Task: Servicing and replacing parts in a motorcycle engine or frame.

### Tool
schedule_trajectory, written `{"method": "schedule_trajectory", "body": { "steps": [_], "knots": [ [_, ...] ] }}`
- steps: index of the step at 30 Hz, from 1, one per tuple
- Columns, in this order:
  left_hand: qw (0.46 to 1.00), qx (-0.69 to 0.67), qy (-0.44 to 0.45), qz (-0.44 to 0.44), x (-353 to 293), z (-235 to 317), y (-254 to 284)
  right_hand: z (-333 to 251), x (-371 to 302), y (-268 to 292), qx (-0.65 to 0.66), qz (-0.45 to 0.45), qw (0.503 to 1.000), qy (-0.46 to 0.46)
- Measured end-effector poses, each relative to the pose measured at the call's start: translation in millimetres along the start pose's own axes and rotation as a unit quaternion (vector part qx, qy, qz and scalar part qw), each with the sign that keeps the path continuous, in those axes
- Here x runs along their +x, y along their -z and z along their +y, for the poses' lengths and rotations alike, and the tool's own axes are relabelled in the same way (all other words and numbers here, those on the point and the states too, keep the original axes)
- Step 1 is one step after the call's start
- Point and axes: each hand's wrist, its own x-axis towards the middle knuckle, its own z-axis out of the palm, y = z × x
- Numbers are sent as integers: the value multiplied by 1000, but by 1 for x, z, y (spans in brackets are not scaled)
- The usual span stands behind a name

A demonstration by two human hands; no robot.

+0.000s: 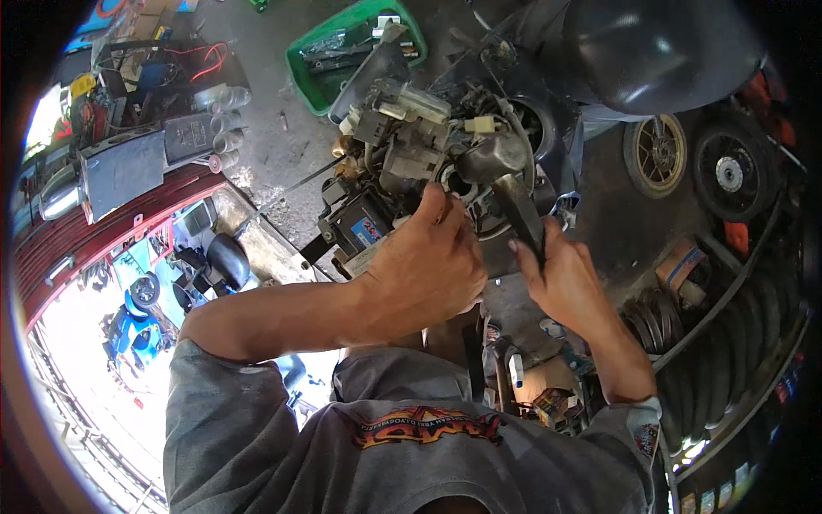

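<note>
A partly stripped motorcycle [415, 158], with grimy metal parts and wiring bared, stands in front of me. My left hand [432, 257] is closed in a fist against its near side, thumb uppermost; whatever lies inside the fingers is hidden. Between thumb and fingers, my right hand [556, 270] grips the near end of a dark, flat, strip-like part [519, 214], whose far end reaches into the machine beside a rounded dark cover [494, 158]. Left of my left hand sits a black battery [355, 224] with a blue label.
Beyond the motorcycle lies a green bin [310, 90] holding tools. A wheel with a gold rim [655, 156] and a black wheel [732, 171] stand at right, above racked tires [728, 351]. A cluttered bench [120, 171] is at left. A large dark seat-like shape [659, 51] overhangs the far right.
</note>
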Motion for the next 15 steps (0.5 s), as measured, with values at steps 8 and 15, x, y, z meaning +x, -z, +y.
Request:
{"method": "schedule_trajectory", "body": {
  "steps": [8, 15],
  "knots": [
    [1000, 12, 12, 25, -1, 2, -3, -7, -10, 3, 36, 96, 992, 67],
    [995, -53, 21, -83, -5, -4, 15, -19, -8, 3, 99, -41, 994, -34]
  ]
}}
